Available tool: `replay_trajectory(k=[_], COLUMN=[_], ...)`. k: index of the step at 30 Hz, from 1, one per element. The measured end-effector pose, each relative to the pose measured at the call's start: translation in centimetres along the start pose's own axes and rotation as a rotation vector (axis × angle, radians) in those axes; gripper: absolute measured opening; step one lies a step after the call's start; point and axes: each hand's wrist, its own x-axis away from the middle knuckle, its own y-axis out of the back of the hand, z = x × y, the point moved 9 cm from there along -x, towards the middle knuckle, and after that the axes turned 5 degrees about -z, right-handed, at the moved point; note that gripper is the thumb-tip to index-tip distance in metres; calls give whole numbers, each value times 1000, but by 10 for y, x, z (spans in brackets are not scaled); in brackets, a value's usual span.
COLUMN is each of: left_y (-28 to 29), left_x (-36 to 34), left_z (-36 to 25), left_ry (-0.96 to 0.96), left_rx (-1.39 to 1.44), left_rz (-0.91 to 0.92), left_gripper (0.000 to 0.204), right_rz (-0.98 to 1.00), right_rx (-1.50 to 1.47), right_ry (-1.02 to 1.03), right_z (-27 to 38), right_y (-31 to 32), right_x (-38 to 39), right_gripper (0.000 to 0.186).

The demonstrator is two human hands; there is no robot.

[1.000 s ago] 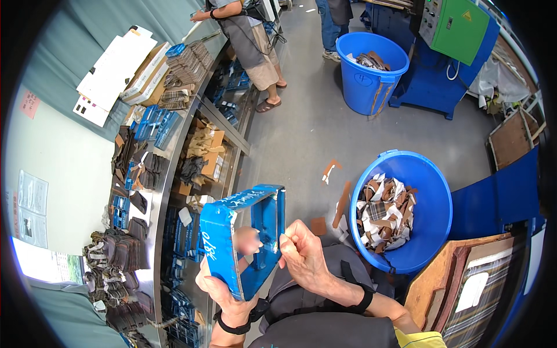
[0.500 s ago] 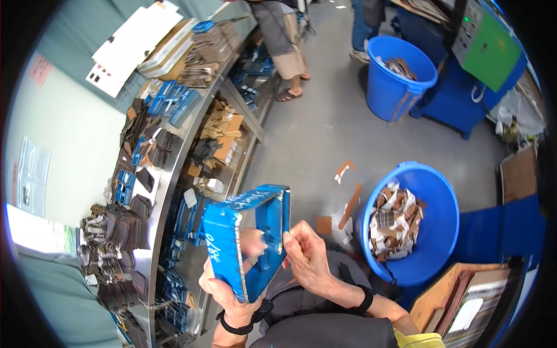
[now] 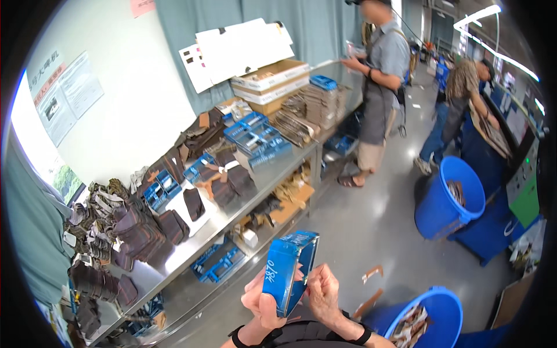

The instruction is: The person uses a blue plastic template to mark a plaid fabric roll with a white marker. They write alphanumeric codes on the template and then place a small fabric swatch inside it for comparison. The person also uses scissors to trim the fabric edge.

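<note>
My left hand (image 3: 262, 303) grips a blue metal cutting die (image 3: 279, 281), an open frame with handwritten white marks on its side. The die is tilted up in front of my body, and some of the left fingers show inside it. Close against its right edge is my right hand (image 3: 325, 294), closed with the fingers curled in. Whatever those fingers pinch, if anything, is hidden. Both wrists wear black bands.
Along the left runs a metal bench (image 3: 235, 216) with dark fabric stacks (image 3: 138, 229) and blue dies (image 3: 255, 138). Blue bins (image 3: 458, 307) of scraps stand at right. Scraps (image 3: 371, 301) lie on the floor. One person (image 3: 380, 87) stands by the bench; another (image 3: 458, 98) leans over a machine.
The view has swung up and left, so more of the bench and both people show. The die stays in my left hand, turned more edge-on; my right hand remains beside it.
</note>
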Motion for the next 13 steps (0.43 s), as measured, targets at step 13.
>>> replay_trajectory(k=[13], left_y=[107], left_x=[-53], left_z=[26], left_ry=[78], left_rx=[-203], left_rz=[-491], left_gripper=[68], right_rz=[515], right_rx=[203], right_ry=[-239], right_z=[-55], right_y=[-122], right_x=[-75], right_gripper=[22])
